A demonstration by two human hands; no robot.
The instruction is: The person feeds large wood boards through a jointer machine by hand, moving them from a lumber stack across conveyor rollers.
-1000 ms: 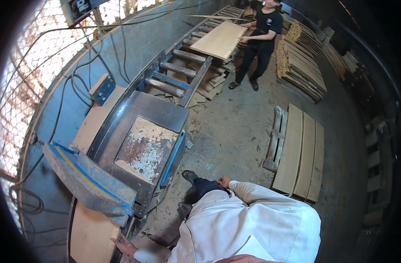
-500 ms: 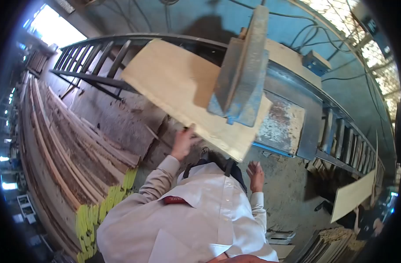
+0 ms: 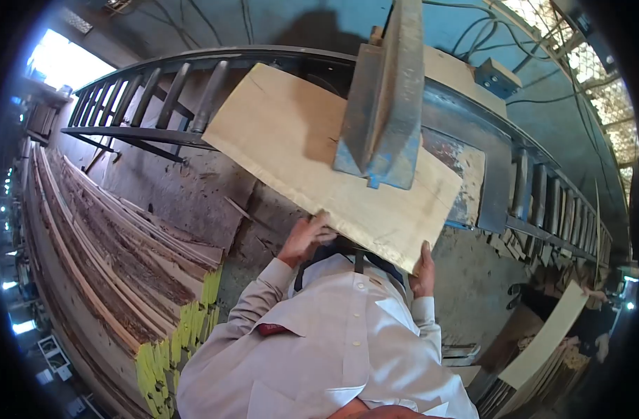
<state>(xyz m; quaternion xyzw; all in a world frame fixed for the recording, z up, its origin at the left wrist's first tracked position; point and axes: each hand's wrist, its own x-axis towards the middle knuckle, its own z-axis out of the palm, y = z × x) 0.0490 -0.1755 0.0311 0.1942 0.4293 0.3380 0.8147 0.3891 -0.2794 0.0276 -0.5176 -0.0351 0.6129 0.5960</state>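
Observation:
A wide, pale wooden board [image 3: 277, 133] lies slanted on the machine bed, passing beneath an upright blue-grey machine arm [image 3: 385, 105]. My left hand [image 3: 305, 241] grips the board's near long edge around its middle, fingertips on the rim. At the near right corner, my right hand [image 3: 422, 274] holds the board with the thumb up along its end; the other fingers are partly hidden. The arm covers part of the board's far side.
Roller conveyors [image 3: 152, 98] [image 3: 553, 202] extend left and right. Long planks with yellow-painted ends [image 3: 173, 328] are stacked at left. At lower right, a co-worker holds a pale board [image 3: 546, 335] over stacked boards. Cables [image 3: 480, 28] hang on the blue wall.
The board has shifted right under the machine arm. My right hand has come up from beside it and taken its near corner. The co-worker's board has swung down to the stack.

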